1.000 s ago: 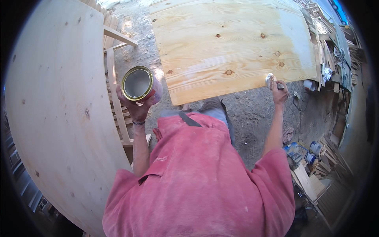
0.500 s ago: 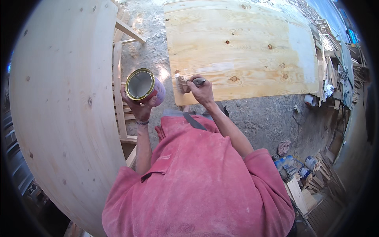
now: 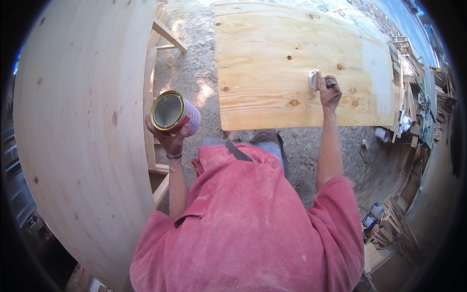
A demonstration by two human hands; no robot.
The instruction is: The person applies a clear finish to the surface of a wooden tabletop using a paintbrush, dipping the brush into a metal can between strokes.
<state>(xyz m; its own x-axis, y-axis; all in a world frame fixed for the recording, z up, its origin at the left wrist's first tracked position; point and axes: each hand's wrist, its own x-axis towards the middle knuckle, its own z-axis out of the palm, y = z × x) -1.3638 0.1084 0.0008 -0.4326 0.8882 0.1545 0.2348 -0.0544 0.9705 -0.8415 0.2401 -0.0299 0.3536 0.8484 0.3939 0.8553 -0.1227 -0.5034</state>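
My left hand (image 3: 168, 137) is wrapped round the lower side of a round metal can (image 3: 192, 117) with a gold rim and a purple-white label. Tilted with its mouth toward me, the can shows a pale inside. My right hand (image 3: 331, 96) grips a paintbrush (image 3: 318, 82) by its dark handle. White coating clings to the bristles, which rest on a knotty yellowish wooden panel (image 3: 262, 92). A paler, whitish strip runs along the right part of that panel, while the rest looks wet and yellow.
A large pale wooden panel (image 3: 87, 146) fills the left side, with a wooden frame (image 3: 150, 107) beside it. Rough ground (image 3: 192, 63) lies between the panels. At the right are scrap wood (image 3: 396, 219), a white bucket (image 3: 382, 134) and small cans (image 3: 377, 210).
My right hand has swept the brush rightward, from the panel's left edge to right of its middle. The can in my left hand has shifted only slightly.
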